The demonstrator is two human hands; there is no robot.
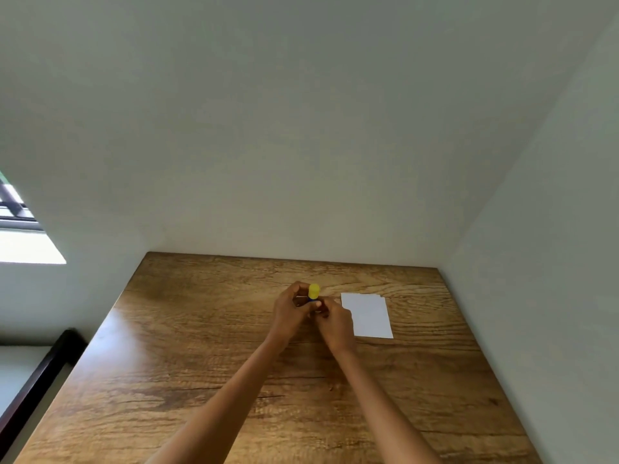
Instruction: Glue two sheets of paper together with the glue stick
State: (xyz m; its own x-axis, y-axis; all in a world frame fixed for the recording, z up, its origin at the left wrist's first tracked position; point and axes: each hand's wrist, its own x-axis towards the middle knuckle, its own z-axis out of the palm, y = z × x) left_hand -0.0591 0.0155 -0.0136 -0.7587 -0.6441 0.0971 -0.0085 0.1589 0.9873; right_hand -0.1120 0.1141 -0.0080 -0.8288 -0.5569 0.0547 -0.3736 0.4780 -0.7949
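Yellow-capped glue stick (314,292) gripped by left hand (290,313) and right hand (335,321).

A wooden table (207,380) sits in a corner of pale walls (301,128). A bright window (20,229) at left; below it a dark frame (43,370), perhaps a bed.

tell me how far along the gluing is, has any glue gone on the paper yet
Early. Done: the glue stick is off the table, gripped by the left hand and right hand together. In hand: the yellow cap looks still on, so they seem to be opening it. Left: the white paper sheets lie stacked and untouched beside the hands, with no glue visible; gluing and pressing them together remain.
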